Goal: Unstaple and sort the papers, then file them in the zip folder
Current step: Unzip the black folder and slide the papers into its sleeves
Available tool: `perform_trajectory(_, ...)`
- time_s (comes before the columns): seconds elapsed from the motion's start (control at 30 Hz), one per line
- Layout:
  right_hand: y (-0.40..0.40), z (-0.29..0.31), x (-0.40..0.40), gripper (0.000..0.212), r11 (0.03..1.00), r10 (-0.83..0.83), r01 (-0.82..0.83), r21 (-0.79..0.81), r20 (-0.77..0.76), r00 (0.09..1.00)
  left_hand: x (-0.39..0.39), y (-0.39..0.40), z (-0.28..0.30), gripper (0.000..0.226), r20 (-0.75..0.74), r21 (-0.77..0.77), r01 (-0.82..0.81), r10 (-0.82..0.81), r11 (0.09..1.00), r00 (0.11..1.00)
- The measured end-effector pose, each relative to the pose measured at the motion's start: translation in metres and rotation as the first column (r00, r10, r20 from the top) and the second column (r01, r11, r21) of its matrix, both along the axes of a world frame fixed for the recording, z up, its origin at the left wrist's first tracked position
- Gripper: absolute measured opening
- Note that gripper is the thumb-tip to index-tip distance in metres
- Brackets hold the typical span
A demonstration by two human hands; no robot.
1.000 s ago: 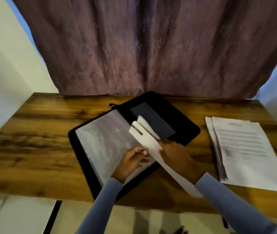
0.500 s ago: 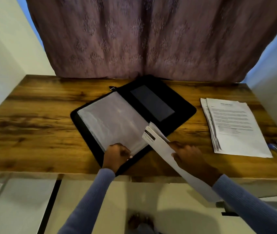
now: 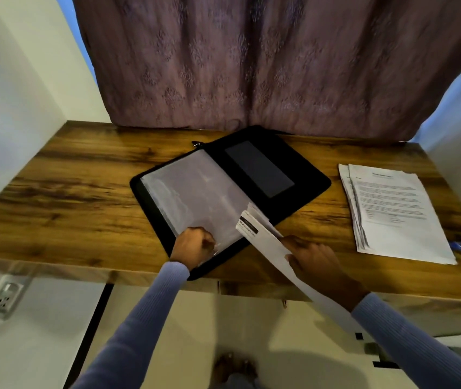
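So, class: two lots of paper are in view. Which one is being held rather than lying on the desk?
The sheets with the black header, gripped by the right hand beside the folder; the other stack lies untouched at the desk's right.

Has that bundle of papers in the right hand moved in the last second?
Yes. The held papers have slid back toward the person: their top end was over the folder's dark pocket, now near the zip folder front edge.

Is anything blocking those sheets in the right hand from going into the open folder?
Nothing visible does. The right hand holds the sheets at the zip folder, while the left hand grips the clear sleeve.
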State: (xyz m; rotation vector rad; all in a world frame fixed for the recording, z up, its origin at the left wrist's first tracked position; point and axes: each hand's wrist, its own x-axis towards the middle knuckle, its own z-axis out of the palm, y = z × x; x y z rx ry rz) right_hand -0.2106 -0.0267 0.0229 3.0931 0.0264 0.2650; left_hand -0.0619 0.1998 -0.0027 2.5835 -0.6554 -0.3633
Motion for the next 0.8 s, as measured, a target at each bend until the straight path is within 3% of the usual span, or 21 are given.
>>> perform_trajectory(0.27, 0.009, 0.018, -0.001, 0.027, 0.995, 0.085, -0.081, -0.052, 0.079, 0.993, 0.004, 0.003, 0.001, 0.021, 0.052, -0.181, -0.108, 0.119, 0.977, 0.992)
perform_trajectory(0.5, 0.013, 0.015, 0.002, 0.025, 0.992, 0.129, -0.129, -0.003, 0.097, 0.987, 0.001, -0.003, 0.007, 0.03, 0.224, 0.031, 0.007, -0.014, 0.999, 0.975)
perform_trajectory(0.6, 0.016, 0.006, 0.006, 0.022, 0.983, 0.183, -0.184, 0.007, 0.098, 0.978, -0.001, -0.002, 0.007, 0.041, 0.266, 0.029, 0.029, -0.035, 0.999, 0.963)
perform_trajectory(0.73, 0.032, 0.012, 0.013, 0.034, 0.974, 0.221, -0.221, 0.056, 0.005, 0.975, -0.008, -0.003, 0.011, 0.051, 0.348, -0.019, 0.047, -0.038, 0.999, 0.937)
perform_trajectory(0.8, 0.039, 0.016, 0.014, 0.051, 0.977, 0.214, -0.213, 0.023, -0.065, 0.975, -0.011, -0.006, 0.014, 0.05, 0.358, -0.021, 0.05, -0.039, 0.999, 0.933)
